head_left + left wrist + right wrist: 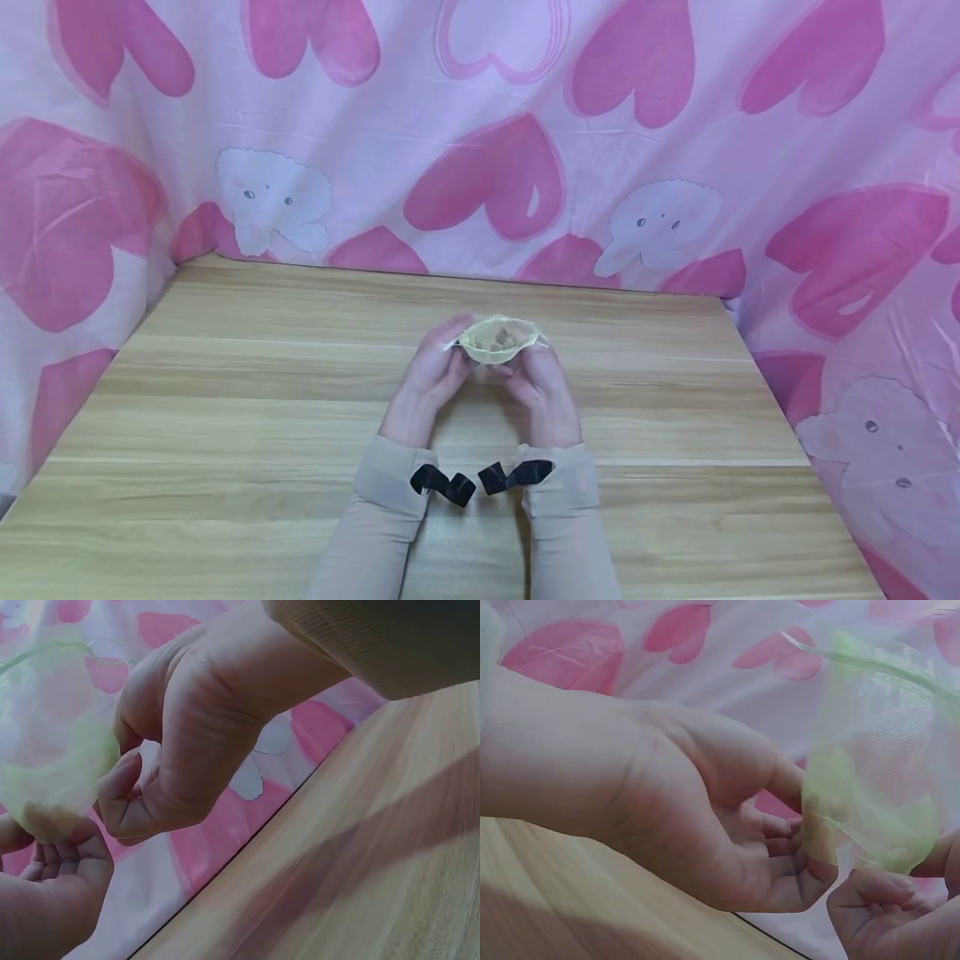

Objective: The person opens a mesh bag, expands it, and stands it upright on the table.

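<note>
A small sheer pale yellow-green organza pouch (491, 355) is held up between both hands, its mouth spread open in the head view. A thin drawstring ribbon (870, 667) runs across its upper part in the right wrist view. My left hand (437, 364) pinches one side of the pouch low down, with curled fingers. On the other side my right hand (542, 375) grips the lower corner between thumb and fingers, some of which show through the mesh. Both hands come close together beneath the pouch (56, 750) in the left wrist view.
Underneath is a wood-grain table (247, 433). A pink and white curtain (360, 175) with hearts and cartoon animals rises along the table's back and sides. Black straps (442, 483) sit on both sleeved wrists.
</note>
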`<state>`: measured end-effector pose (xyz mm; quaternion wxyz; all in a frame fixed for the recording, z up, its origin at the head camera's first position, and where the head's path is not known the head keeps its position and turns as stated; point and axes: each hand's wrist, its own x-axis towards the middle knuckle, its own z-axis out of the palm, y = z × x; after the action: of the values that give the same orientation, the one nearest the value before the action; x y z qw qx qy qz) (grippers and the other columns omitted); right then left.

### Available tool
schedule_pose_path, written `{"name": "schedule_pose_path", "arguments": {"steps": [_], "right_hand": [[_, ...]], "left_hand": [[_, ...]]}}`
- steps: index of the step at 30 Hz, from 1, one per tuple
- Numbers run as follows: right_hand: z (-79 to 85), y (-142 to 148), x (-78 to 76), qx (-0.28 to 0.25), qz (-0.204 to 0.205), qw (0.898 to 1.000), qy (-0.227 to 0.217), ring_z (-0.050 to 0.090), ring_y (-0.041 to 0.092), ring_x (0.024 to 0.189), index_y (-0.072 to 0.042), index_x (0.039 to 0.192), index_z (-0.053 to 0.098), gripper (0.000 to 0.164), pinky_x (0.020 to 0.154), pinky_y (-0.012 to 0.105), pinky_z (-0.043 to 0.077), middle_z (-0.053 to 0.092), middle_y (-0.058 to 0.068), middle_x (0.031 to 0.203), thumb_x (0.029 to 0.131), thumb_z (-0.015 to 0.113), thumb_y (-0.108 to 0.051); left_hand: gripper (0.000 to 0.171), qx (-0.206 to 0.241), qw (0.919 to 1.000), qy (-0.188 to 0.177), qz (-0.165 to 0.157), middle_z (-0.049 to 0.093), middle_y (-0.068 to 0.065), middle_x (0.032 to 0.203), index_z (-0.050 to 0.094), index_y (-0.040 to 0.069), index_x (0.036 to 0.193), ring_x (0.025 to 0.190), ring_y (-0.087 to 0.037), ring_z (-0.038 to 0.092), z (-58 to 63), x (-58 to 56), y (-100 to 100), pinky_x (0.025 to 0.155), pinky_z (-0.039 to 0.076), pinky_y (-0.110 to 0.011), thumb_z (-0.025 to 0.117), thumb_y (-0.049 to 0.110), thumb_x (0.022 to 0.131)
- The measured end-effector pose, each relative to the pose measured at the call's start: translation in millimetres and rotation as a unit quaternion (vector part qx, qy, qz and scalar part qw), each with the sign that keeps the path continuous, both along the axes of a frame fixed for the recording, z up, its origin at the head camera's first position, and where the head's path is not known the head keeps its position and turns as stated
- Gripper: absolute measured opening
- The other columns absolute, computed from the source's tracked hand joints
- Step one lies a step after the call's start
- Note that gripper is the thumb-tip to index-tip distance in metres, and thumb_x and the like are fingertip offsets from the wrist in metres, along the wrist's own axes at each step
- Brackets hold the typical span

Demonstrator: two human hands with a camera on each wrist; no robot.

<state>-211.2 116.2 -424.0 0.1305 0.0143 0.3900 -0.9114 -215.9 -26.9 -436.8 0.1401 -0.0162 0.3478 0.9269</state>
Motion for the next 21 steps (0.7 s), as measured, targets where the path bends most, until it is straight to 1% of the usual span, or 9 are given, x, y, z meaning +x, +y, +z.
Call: {"name": "schedule_pose_path", "arguments": {"steps": [2,5,9,12,14,16,18,20,21], "right_hand": [[-1.2,-2,0.8,0.021,-0.006,1.0,0.001,0.054,0.008,0.058,-0.011,0.09,0.068,0.022,0.046,0.015,0.035,0.064,0.002,0.076,0.1,0.049,-0.008],[-1.2,-6,2.7,0.049,-0.008,0.999,-0.007,0.051,0.008,0.06,-0.013,0.09,0.067,0.021,0.048,0.017,0.037,0.061,0.0,0.078,0.099,0.05,-0.006],[-2.5,-10,4.7,0.033,-0.001,0.999,-0.026,0.053,0.009,0.061,-0.011,0.091,0.063,0.024,0.047,0.019,0.039,0.06,0.001,0.079,0.1,0.043,-0.003],[-3.7,-9,5.3,0.017,-0.002,0.999,-0.04,0.052,0.009,0.058,-0.01,0.091,0.061,0.023,0.044,0.018,0.036,0.061,0.002,0.079,0.1,0.041,-0.003],[-3.9,-7,5.0,0.008,-0.012,0.998,-0.056,0.053,0.009,0.059,-0.009,0.091,0.062,0.022,0.046,0.018,0.037,0.062,0.003,0.08,0.1,0.044,-0.002],[-3.7,-4,4.2,-0.005,-0.03,0.997,-0.077,0.055,0.01,0.063,-0.01,0.089,0.063,0.022,0.049,0.018,0.04,0.063,0.003,0.082,0.098,0.046,0.0],[-3.7,-1,3.3,-0.014,-0.049,0.994,-0.093,0.055,0.011,0.065,-0.011,0.089,0.064,0.023,0.052,0.019,0.041,0.063,0.003,0.083,0.099,0.047,0.0],[-3.6,2,2.1,-0.015,-0.062,0.993,-0.102,0.055,0.011,0.065,-0.013,0.09,0.065,0.024,0.051,0.019,0.04,0.062,0.003,0.082,0.1,0.046,-0.002],[-3.6,4,1.6,-0.013,-0.066,0.992,-0.102,0.053,0.011,0.063,-0.013,0.091,0.064,0.024,0.05,0.018,0.038,0.061,0.002,0.081,0.101,0.046,-0.003]], "left_hand": [[0.016,-0.029,0.9996,-0.005,0.004,0.063,-0.001,0.087,0.06,0.005,0.101,0.074,-0.009,0.057,-0.4,0.6,1,0.066,0.047,-0.02,0.044,0.006,0.103],[0.018,-0.068,0.9976,0.0,0.009,0.062,-0.003,0.093,0.058,0.0,0.109,0.081,-0.009,0.06,-0.7,1.5,4,0.072,0.05,-0.02,0.042,0.001,0.101],[0.023,-0.103,0.9945,-0.001,0.018,0.058,-0.005,0.098,0.055,-0.005,0.112,0.089,-0.012,0.06,-2.3,2.1,6,0.08,0.052,-0.023,0.039,-0.007,0.096],[0.019,-0.12,0.9924,-0.008,0.023,0.059,-0.005,0.093,0.056,-0.004,0.108,0.084,-0.012,0.06,-3.6,2.1,5,0.075,0.052,-0.022,0.041,-0.005,0.097],[0.016,-0.139,0.9899,-0.006,0.025,0.061,-0.005,0.092,0.057,-0.005,0.109,0.08,-0.011,0.06,-3.3,2.0,3,0.07,0.051,-0.02,0.045,-0.001,0.099],[0.018,-0.173,0.9845,0.0,0.028,0.061,-0.004,0.093,0.057,-0.004,0.113,0.078,-0.01,0.059,-2.5,1.6,0,0.067,0.049,-0.019,0.05,0.006,0.1],[0.025,-0.217,0.9755,0.021,0.03,0.062,-0.008,0.098,0.057,-0.003,0.12,0.08,-0.012,0.059,-1.4,1.0,-6,0.071,0.051,-0.024,0.054,0.011,0.099],[0.03,-0.263,0.963,0.05,0.027,0.062,-0.014,0.106,0.056,0.0,0.125,0.086,-0.016,0.06,-0.3,0.3,-14,0.08,0.053,-0.033,0.057,0.013,0.098],[0.032,-0.291,0.9539,0.071,0.023,0.061,-0.016,0.111,0.056,0.002,0.128,0.088,-0.019,0.06,0.4,0.5,-18,0.083,0.053,-0.039,0.058,0.012,0.098]]}}
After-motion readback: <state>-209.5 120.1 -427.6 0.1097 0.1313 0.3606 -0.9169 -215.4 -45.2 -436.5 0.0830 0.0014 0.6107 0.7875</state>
